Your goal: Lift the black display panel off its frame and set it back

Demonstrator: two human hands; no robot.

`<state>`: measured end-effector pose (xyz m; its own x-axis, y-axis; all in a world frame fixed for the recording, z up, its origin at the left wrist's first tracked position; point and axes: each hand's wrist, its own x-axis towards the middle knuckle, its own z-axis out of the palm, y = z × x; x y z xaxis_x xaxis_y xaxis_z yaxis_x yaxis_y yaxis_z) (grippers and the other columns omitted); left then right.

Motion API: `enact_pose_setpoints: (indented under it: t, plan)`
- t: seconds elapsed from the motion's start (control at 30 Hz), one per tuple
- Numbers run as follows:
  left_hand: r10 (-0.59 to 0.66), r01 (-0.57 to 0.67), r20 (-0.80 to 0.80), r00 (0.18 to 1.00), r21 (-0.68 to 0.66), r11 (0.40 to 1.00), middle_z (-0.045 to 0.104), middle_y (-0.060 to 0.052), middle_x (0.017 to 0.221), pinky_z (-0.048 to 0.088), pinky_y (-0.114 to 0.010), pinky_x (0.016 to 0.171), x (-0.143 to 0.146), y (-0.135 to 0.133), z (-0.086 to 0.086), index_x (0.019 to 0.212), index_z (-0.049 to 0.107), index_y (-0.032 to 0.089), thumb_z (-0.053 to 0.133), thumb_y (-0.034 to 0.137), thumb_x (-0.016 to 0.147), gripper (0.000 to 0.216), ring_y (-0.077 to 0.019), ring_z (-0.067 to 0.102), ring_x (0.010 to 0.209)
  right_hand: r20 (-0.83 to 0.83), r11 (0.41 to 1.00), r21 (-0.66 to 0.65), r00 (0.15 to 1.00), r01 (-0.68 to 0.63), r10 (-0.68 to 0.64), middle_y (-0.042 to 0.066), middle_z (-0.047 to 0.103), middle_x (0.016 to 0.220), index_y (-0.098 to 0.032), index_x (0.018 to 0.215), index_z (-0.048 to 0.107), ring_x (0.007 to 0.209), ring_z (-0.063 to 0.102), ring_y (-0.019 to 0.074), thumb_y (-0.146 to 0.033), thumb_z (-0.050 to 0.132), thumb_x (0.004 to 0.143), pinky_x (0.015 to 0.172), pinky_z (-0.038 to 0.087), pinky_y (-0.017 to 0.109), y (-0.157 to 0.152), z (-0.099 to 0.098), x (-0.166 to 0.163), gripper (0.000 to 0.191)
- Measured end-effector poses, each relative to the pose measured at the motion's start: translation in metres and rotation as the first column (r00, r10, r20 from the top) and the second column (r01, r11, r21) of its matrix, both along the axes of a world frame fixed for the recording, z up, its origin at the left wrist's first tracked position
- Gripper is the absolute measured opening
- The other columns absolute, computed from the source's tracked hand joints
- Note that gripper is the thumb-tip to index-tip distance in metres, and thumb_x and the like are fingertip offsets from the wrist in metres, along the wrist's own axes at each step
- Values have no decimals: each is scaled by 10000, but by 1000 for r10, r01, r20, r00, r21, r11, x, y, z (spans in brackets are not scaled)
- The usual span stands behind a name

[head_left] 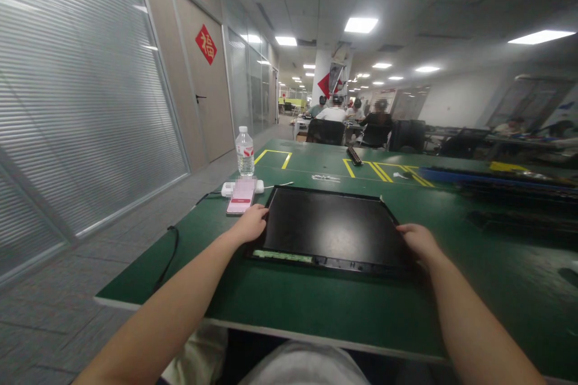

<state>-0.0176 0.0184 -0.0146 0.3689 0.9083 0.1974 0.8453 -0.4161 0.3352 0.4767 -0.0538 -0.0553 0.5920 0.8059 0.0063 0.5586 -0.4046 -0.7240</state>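
A black flat display panel point(334, 222) with a thin dark frame lies in front of me, a green strip point(282, 256) along the left of its near edge. My left hand point(251, 224) grips the panel's left side, thumb on top of the frame. On the opposite side, my right hand point(421, 242) holds the right edge, its thumb over the rim. The fingers beneath the panel are hidden on both sides. Just beyond my left hand rests a phone point(241, 197) with a lit pinkish screen, beside a white power strip point(229, 189).
The green table point(334, 307) bears yellow tape markings. A water bottle point(244, 153) stands behind the phone. A dark ridged bar point(354, 156) lies at the far side, a blurred blue-edged item point(456, 176) on the right. A black cable point(169, 258) hangs over the left edge. People sit farther back.
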Motion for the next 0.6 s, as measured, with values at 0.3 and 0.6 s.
enact_pose_setpoints:
  t: [0.3,0.6]
  plan:
    - [43,-43,-30,999,16,999,683,-159,1177,465,-342,1040,1,-4,3,1112,702,87,451,38,778,421,-262,623,1151,60,1000,-23,998,-1,2,103,759,959,-163,980,779,798,683,214,-82,546,661,701,495,277,-3,4,-4,403]
    - [-5,6,-32,999,20,1000,701,-160,1149,470,-341,1032,-1,-1,4,1065,724,85,464,36,773,394,-261,635,1126,78,1000,-9,997,-18,18,106,758,956,-166,964,780,863,693,227,-87,574,666,745,506,282,-3,3,-2,371]
